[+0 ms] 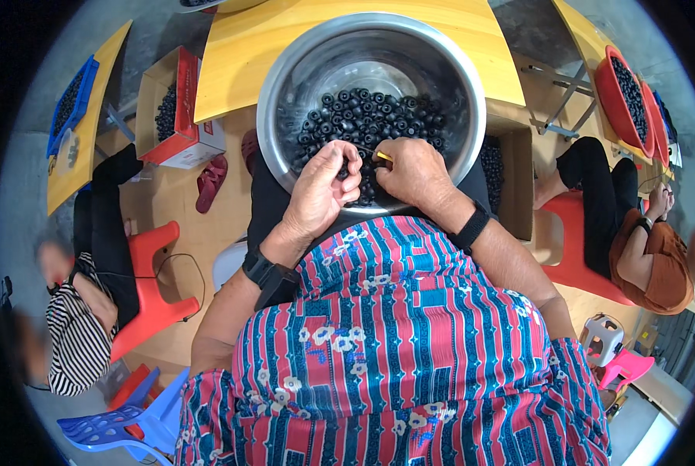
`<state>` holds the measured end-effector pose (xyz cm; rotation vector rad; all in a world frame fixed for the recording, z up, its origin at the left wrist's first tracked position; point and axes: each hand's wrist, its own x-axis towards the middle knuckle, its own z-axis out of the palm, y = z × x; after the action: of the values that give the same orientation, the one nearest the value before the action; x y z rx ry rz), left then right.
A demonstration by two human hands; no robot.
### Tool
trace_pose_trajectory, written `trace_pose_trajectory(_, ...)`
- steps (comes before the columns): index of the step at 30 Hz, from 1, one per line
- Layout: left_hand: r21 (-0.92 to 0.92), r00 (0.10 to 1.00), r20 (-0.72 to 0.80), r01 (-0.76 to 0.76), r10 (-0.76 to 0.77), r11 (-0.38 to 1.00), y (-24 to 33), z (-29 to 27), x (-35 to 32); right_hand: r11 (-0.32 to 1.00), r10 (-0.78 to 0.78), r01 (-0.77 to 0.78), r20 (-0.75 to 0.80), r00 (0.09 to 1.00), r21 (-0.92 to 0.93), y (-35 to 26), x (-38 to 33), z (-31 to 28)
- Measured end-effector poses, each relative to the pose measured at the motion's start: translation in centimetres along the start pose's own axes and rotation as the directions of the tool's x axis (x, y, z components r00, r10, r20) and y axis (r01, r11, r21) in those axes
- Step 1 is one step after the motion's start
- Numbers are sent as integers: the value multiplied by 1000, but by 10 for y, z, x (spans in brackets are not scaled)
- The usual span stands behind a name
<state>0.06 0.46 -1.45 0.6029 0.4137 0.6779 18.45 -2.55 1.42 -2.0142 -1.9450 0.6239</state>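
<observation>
Yellow stick (384,156), short bit visible, gripped by the right hand (410,171), thumb and fingers closed on it. Its long axis runs roughly crosswise, visible end toward the left hand (320,182), other end dipping slightly and lost inside the right fingers. Left hand: fingers curled, thumb up against the fingertips; whether anything is pinched there, I can't tell from here.

Both hands, and the stick, sit over the near half of the metal bowl (375,74), short of its near edge, little gap between them. Black ring-like parts (363,113) heap under and beyond the hands. Bare metal shows toward the bowl's far edge, so there's room that way; side walls leave some space too.

Bowl overlaps the near edge of the yellow tabletop (223,58), its near rim over the lap. Tabletop shows left and right of it. Beyond the tabletop's left edge, a red-and-white carton (180,109); near its right corner, lower, a brown carton (517,179), dark parts inside both.
</observation>
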Motion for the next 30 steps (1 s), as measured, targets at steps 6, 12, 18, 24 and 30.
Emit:
trace_pose_trajectory(6, -8, 1000, -10, -5, 5, 1000, -2, 0, 2, 971, -67, 104, -173, 983, 216, 19, 5, 3)
trace_pose_trajectory(12, 55, 999, -36, 1, 1, 998, -1, 5, 2, 884, -12, 126, -248, 969, 449, 21, 2, -6)
trace_pose_trajectory(18, 55, 999, -39, -12, 14, 998, -1, 5, 1, 974, -227, 219, -230, 946, -61, 7, -8, -6)
trace_pose_trajectory(24, 28, 1000, -29, -5, 6, 1000, -2, 1, 1, 955, -251, 210, -194, 948, -209, 15, -1, 7)
trace_pose_trajectory(30, 22, 1000, -24, 2, -1, 1000, -1, 3, 2, 987, -151, 137, -210, 966, -79, 12, -3, 0)
